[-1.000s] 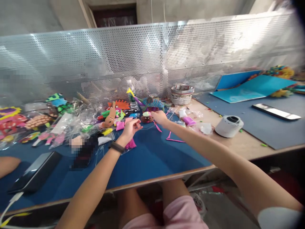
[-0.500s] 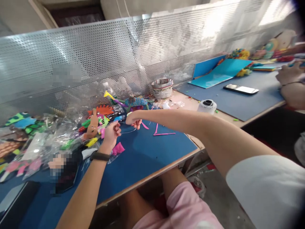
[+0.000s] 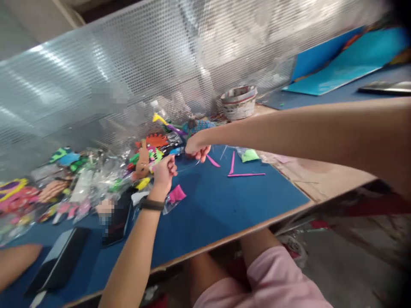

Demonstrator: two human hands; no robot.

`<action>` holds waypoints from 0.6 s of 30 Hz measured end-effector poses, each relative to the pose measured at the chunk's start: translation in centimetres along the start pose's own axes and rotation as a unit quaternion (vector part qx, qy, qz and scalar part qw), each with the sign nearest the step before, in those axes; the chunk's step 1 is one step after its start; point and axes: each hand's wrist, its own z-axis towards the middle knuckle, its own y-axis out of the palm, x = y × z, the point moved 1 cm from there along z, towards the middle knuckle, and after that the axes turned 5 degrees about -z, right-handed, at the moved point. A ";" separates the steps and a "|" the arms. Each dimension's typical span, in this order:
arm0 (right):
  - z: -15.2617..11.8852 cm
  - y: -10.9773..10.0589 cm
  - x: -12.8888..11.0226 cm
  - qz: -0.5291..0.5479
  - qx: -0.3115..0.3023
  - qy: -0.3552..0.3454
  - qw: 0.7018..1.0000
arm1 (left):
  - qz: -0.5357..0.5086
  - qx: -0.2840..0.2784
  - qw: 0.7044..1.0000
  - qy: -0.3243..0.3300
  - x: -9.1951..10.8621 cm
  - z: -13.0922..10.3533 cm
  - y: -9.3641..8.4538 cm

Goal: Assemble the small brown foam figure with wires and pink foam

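Both your hands over the blue worktop (image 3: 224, 214), toward its back edge. Left hand (image 3: 165, 171): fingers curled in, small gaps at most; blur at the tips, cannot tell whether they pinch anything. Right hand (image 3: 197, 147): knuckles up, fingers curled down and nearly closed; a pale strand (image 3: 197, 162) shows just under the fingertips. Cannot tell how firmly it is held. The visible bit slants down toward the front edge; fainter, its line seems to run sideways toward your left fingers, long axis roughly across the gap between your hands. Far end unclear.

Pink strip (image 3: 212, 161) just right of your right fingers, slanting toward the right-hand front corner. Pink bent piece (image 3: 246, 174) farther right: one leg toward the back edge, the other toward the right edge. Pink packet (image 3: 176, 194) between your left hand and the front edge.
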 end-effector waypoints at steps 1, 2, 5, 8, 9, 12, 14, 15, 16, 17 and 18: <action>0.1 0.5 -0.3 -0.023 -0.047 0.066 0.996 | -0.007 -0.009 1.000 0.009 0.0 0.1 -0.1; -0.1 0.8 -0.5 -0.035 -0.084 0.115 0.989 | -0.014 -0.012 1.000 0.020 0.0 0.2 -0.2; -2.3 0.6 -0.7 0.058 -0.081 0.134 0.986 | -0.079 -0.042 0.995 0.050 0.1 0.4 -0.4; -5.2 0.6 0.1 0.262 -0.081 0.085 0.958 | -0.156 -0.084 0.984 0.027 0.3 0.0 -0.1; -6.0 0.7 0.6 0.304 -0.094 0.067 0.945 | -0.169 -0.100 0.981 0.011 0.5 -0.2 0.1; -6.9 0.9 2.4 0.346 -0.088 0.040 0.933 | -0.169 -0.136 0.976 -0.018 0.8 -0.6 0.5; -6.7 0.8 3.4 0.324 -0.071 0.031 0.943 | -0.153 -0.146 0.977 -0.027 0.8 -0.7 0.6; -6.5 0.8 3.8 0.306 -0.058 0.018 0.950 | -0.145 -0.147 0.978 -0.030 0.7 -0.7 0.6; -6.4 0.8 4.0 0.288 -0.046 0.005 0.957 | -0.135 -0.144 0.980 -0.034 0.5 -0.7 0.6; -6.3 0.9 4.2 0.271 -0.038 -0.004 0.962 | -0.127 -0.138 0.982 -0.034 0.3 -0.6 0.6; -6.2 1.0 4.4 0.259 -0.034 -0.010 0.965 | -0.120 -0.130 0.984 -0.031 0.1 -0.6 0.6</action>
